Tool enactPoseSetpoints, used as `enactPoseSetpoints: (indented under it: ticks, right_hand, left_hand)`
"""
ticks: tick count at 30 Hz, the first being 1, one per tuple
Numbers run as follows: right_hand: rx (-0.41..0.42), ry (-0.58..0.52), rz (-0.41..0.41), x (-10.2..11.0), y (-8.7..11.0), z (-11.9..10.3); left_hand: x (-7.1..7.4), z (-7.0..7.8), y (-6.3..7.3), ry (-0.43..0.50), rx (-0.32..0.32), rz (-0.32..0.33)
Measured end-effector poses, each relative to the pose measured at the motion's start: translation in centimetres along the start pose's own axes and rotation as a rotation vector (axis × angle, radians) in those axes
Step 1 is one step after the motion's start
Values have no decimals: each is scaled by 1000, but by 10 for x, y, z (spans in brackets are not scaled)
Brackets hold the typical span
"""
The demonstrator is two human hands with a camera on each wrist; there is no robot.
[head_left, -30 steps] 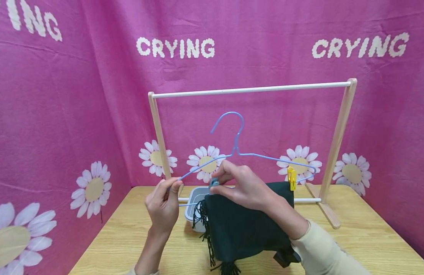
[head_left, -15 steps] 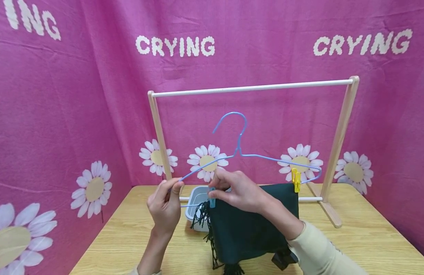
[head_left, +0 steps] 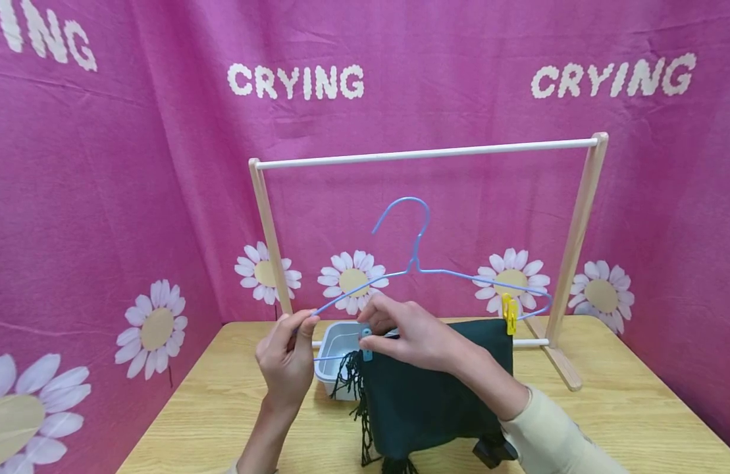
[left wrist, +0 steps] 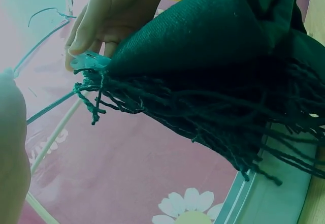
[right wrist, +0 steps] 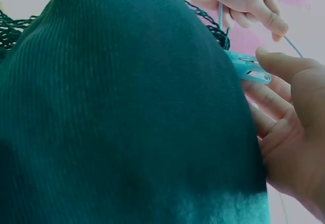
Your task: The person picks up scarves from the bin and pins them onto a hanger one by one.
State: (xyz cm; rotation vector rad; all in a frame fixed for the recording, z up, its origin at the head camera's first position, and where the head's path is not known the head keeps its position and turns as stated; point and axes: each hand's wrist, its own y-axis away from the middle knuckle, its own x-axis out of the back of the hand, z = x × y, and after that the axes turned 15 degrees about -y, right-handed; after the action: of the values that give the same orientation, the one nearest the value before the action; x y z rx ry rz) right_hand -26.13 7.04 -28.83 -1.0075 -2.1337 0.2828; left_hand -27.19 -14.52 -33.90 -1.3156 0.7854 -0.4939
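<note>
My left hand (head_left: pixel 284 359) pinches the left shoulder of a blue wire hanger (head_left: pixel 453 272). A dark green fringed scarf (head_left: pixel 438 395) is folded over the hanger's lower bar. At the scarf's left top corner sits a light blue clothespin (head_left: pixel 367 349), and my right hand (head_left: pixel 420 336) holds it between thumb and fingers. The right wrist view shows that clothespin (right wrist: pixel 251 69) biting the cloth edge, the thumb at its handles. A yellow clothespin (head_left: pixel 509 314) grips the opposite top corner. Black tassels (left wrist: pixel 188 107) dangle from the scarf's side in the left wrist view.
Behind the hanger stands a wooden rack with a white top rail (head_left: pixel 426 154). A pale grey plastic basket (head_left: pixel 335 388) rests on the wooden table (head_left: pixel 210 408), partly behind the fringe. A pink flowered cloth (head_left: pixel 181 164) lines the back and sides.
The blue clothespin, tilted above the scarf's edge one second ago, has turned upright and come down onto the corner. My left hand keeps its hold; the hanger has shifted slightly right.
</note>
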Motion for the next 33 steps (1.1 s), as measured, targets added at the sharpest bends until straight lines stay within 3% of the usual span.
enactPoseSetpoints:
  ticks: [7, 12, 18, 21, 26, 33]
  right_hand:
    - [45, -3, 56, -3, 4, 2]
    - [-9, -43, 95, -6, 4, 2]
    - [-18, 33, 65, -3, 8, 0]
    - [24, 104, 83, -1, 13, -5]
    - [199, 205, 164, 9, 24, -17]
    - [340, 294, 318, 41, 48, -21]
  left_hand:
    - [1, 1, -1, -8, 11, 9]
    - [1, 3, -1, -14, 40, 45]
    - [-1, 1, 2, 16, 10, -3]
    - [-2, -1, 2, 16, 9, -21]
    - [-1, -3, 3, -3, 15, -40]
    - [0, -6, 4, -22, 9, -70]
